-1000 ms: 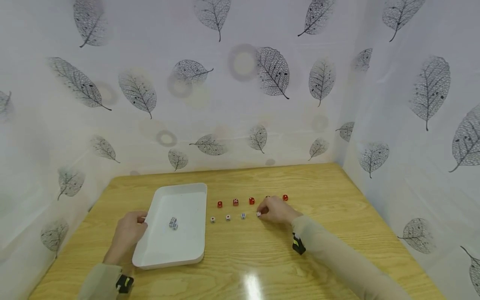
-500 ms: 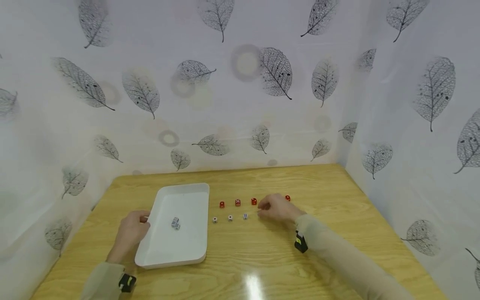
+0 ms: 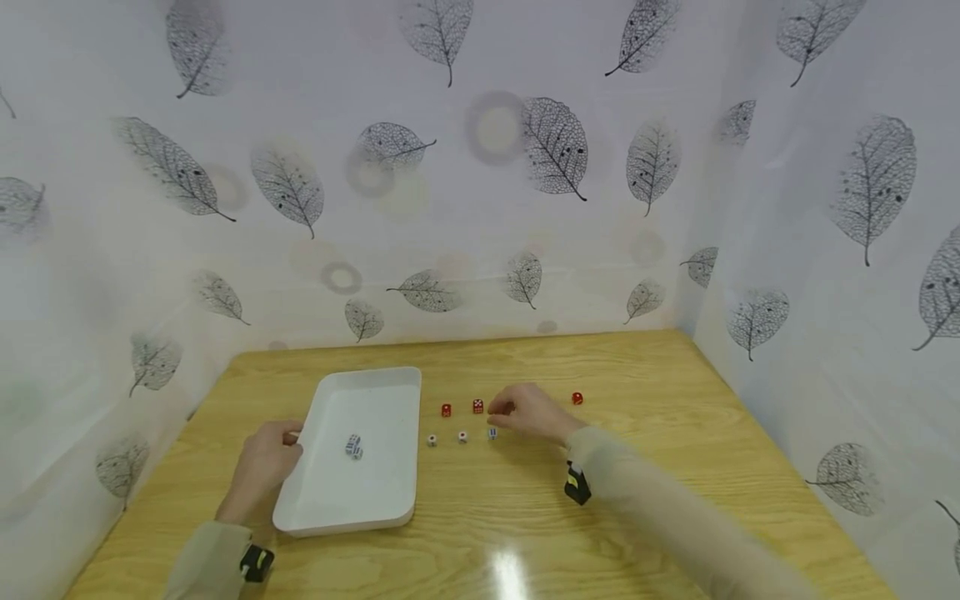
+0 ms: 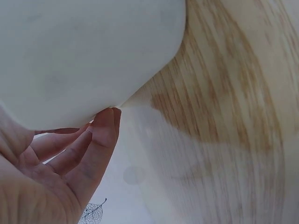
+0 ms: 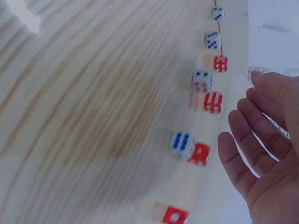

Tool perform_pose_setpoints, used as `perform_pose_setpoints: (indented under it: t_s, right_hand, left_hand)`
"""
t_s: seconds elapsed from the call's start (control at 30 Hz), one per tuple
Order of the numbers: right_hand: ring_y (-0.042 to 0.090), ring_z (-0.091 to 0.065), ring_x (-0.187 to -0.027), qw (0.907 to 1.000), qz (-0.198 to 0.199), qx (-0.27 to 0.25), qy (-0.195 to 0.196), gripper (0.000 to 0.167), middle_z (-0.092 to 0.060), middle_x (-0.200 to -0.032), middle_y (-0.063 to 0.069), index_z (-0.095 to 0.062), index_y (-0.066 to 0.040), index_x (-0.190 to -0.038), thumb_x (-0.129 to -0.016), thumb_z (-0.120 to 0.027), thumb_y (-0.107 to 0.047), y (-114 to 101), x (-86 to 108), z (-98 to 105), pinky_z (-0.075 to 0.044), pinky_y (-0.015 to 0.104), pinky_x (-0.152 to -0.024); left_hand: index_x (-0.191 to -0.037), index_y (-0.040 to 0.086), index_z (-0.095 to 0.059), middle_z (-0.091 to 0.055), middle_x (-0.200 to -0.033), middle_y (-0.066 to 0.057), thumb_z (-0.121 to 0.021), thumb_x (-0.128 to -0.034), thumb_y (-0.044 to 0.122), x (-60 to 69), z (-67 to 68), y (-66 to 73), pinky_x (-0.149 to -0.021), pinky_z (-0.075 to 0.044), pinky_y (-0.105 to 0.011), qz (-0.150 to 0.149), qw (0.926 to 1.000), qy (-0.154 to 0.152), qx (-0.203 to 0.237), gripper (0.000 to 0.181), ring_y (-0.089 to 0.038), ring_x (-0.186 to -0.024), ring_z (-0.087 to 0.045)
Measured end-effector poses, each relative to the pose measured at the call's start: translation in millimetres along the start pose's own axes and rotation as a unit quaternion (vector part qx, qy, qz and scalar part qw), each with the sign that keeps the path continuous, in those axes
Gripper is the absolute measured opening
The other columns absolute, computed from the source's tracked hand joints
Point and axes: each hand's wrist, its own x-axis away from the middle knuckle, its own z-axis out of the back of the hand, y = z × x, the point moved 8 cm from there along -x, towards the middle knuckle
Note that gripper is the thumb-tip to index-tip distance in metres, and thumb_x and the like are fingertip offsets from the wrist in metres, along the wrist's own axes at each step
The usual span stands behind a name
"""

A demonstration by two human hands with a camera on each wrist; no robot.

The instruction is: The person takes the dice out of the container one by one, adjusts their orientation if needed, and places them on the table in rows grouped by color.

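Observation:
My left hand (image 3: 267,462) grips the left rim of a white tray (image 3: 378,500); in the left wrist view its fingers (image 4: 100,135) bend against the tray edge. A small cluster of white dice (image 3: 353,447) lies in the tray. To the right, my right hand (image 3: 534,414) hovers over a row of white dice and a row of red dice, thumb and fingers apart. It is nearest to a white die with blue pips (image 3: 492,433). The right wrist view shows relaxed fingers (image 5: 243,133) holding nothing, beside a red die (image 5: 213,102). In the head view the hand hides some dice.
Left of the hand are two white dice, one a white die (image 3: 432,440), and two red dice, one a red die (image 3: 477,406). A lone red die (image 3: 577,398) lies to its right. Leaf-patterned sheeting (image 3: 450,208) surrounds the wooden table (image 3: 450,542).
My right hand has let go of the white die it pinched a second ago and moved left along the rows. My left hand stays on the tray; the head view has shifted slightly.

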Motion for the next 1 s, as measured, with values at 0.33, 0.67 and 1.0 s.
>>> perform_pose_setpoints:
  t_s: [0.33,0.67,1.0]
  right_hand:
    - [0.007,-0.064,-0.088,0.9984,0.045,0.027,-0.018,0.02,-0.073,-0.1,-0.003,-0.075,-0.012,-0.105,-0.092,-0.067,-0.026,-40.2,-26.2,-17.1,-0.052,0.024,-0.078]
    - [0.006,-0.063,-0.09,0.9966,0.065,0.032,-0.038,0.025,-0.072,-0.102,-0.002,-0.073,-0.01,-0.11,-0.093,-0.067,-0.027,-65.8,-40.2,-26.6,-0.052,0.021,-0.082]
    - [0.006,-0.062,-0.089,0.9946,0.09,0.035,-0.038,0.023,-0.072,-0.101,-0.002,-0.074,-0.01,-0.108,-0.092,-0.068,-0.025,-85.9,-53.6,-35.7,-0.051,0.019,-0.082]
  left_hand:
    - [-0.127,-0.012,-0.057,-0.066,-0.108,-0.028,-0.052,-0.0885,0.003,-1.1,1.1,1.1,-0.069,-0.055,-0.041,-0.003,1.0,0.0,-0.007,0.041,-0.034,-0.091,-0.065]
    - [-0.129,-0.011,-0.056,-0.065,-0.112,-0.03,-0.05,-0.0884,0.004,1.3,0.2,1.0,-0.071,-0.055,-0.044,0.0,1.0,-0.002,0.004,0.043,-0.038,-0.095,-0.064]
    - [-0.128,-0.011,-0.057,-0.066,-0.11,-0.029,-0.051,-0.0881,0.003,0.3,0.1,0.3,-0.072,-0.055,-0.044,0.004,1.0,0.0,0.001,0.042,-0.037,-0.094,-0.065]
